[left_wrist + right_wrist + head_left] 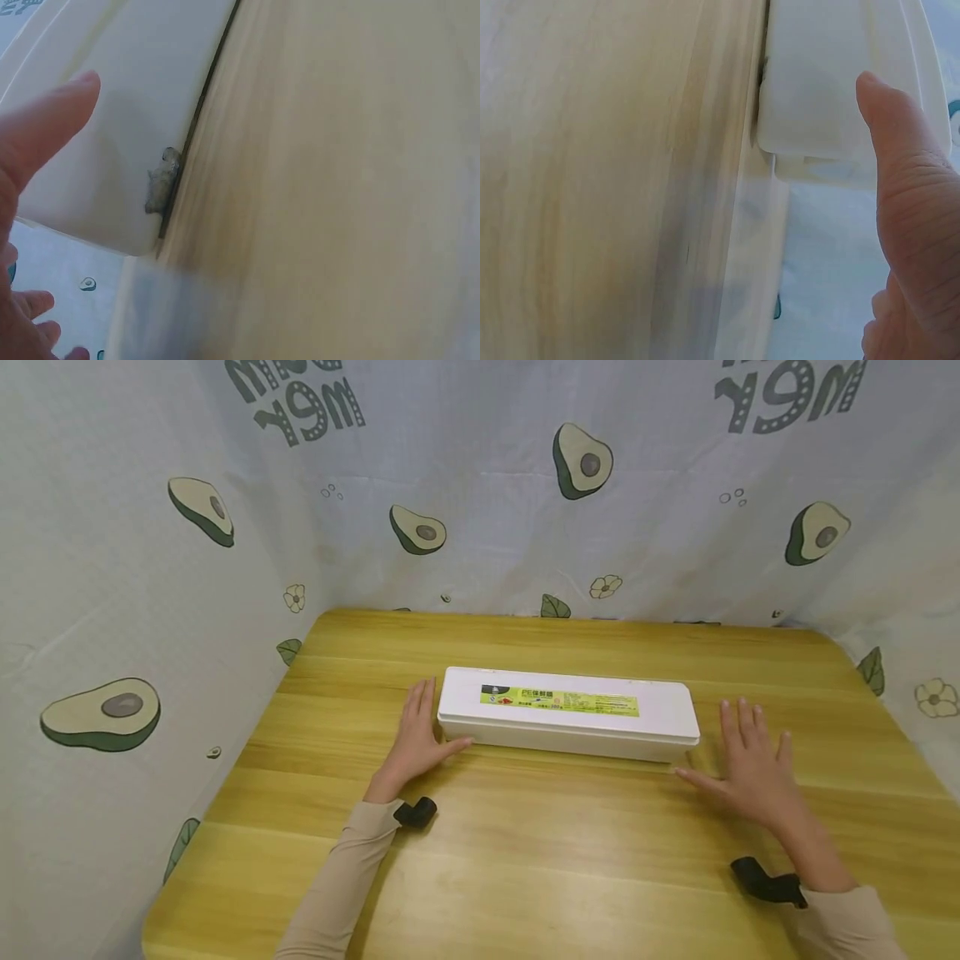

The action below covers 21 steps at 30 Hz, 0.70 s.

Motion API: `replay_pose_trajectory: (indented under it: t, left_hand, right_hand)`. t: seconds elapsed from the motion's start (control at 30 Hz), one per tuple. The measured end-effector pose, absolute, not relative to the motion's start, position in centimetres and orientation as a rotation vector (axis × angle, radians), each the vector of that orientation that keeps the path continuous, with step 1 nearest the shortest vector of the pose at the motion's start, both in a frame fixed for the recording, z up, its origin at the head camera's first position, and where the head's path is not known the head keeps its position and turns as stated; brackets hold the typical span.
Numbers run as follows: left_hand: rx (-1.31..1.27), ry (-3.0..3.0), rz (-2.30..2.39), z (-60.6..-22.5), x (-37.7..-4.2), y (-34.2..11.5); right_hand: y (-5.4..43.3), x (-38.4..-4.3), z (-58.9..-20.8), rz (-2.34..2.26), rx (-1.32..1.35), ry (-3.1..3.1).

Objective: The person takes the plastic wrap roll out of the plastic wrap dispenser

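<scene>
A long white cling film box (pixel 566 739) with a closed lid lies on the table, a yellow-green label (pixel 558 701) on its top. At its left end is my left hand (pixel 416 739), fingers straight and thumb stretched along the front corner; whether it touches the box I cannot tell. My right hand (pixel 757 777) is spread to the right of the box, with a gap between its fingers and the box's end. Its thumb (pixel 904 139) points toward the front right corner. In the left wrist view a greyish lump (pixel 161 182) sits at the box's lower edge.
The wooden table (pixel 540 852) has light yellow boards and rounded corners. Behind and beside it hangs a pale curtain (pixel 495 460) printed with avocados, leaves and flowers. A black wrist mount (pixel 416 812) is on the left sleeve, another black mount (pixel 767 882) on the right.
</scene>
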<state>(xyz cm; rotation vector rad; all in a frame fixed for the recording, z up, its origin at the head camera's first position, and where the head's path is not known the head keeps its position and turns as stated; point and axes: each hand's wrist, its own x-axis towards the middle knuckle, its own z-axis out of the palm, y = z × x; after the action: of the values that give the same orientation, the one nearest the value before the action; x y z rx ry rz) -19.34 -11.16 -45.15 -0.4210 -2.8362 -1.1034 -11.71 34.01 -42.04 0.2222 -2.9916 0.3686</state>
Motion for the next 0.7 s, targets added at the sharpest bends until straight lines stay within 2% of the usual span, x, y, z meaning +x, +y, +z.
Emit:
replay_pose_trajectory:
  t: [0.7]
  left_hand:
    - [-0.507, -2.560, -1.771, -46.1, -21.1, -10.5]
  right_hand:
    - [34.3, -11.5, -41.1, 0.381, 0.281, -2.940]
